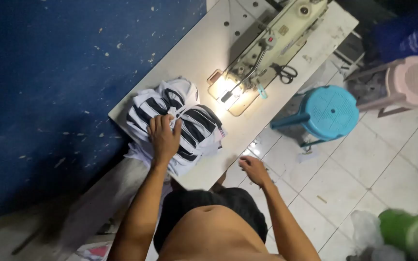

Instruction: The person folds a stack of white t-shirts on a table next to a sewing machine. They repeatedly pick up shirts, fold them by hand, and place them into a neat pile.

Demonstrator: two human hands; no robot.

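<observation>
One bundle of black-and-white striped cloth, tied with a white strip across its middle, is seen at the near-left corner of the surface, partly overhanging the edge. The left hand is laid flat on top of it, fingers spread toward the knot and curled lightly over the cloth, without a closed grasp. The right hand is held at the near edge of the surface, fingers loosely bent and nothing held. A sewing machine with a lit lamp is set farther along, scissors beside it. A blue stool and a pink stool are placed on the tiled floor.
</observation>
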